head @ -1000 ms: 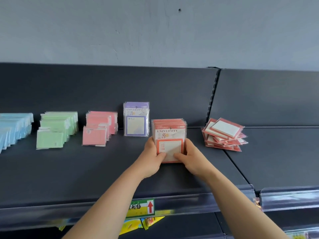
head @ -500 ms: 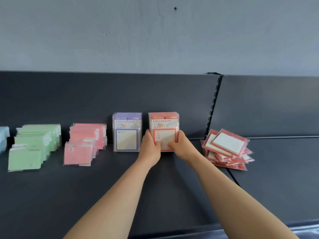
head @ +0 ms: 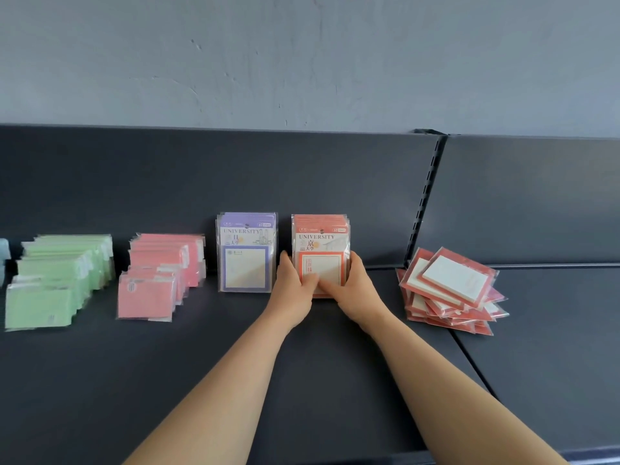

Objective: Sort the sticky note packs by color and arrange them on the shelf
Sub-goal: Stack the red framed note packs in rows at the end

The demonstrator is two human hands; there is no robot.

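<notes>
Your left hand [head: 292, 290] and right hand [head: 355, 290] clamp the upright orange stack [head: 320, 243] from both sides, thumbs pressed on its front. It now stands at the back of the shelf [head: 235, 364], just beside the purple stack [head: 246, 260], whereas a second ago you held it further forward. You have one sliver of blue packs [head: 3, 250], one green row [head: 57, 283], one pink row [head: 161, 276], one purple stack, one orange stack and one loose orange pile [head: 453, 290] lying flat on the right.

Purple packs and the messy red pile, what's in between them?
The upright orange-red packs, held by the left hand and right hand, then bare shelf; head view shows it.
</notes>
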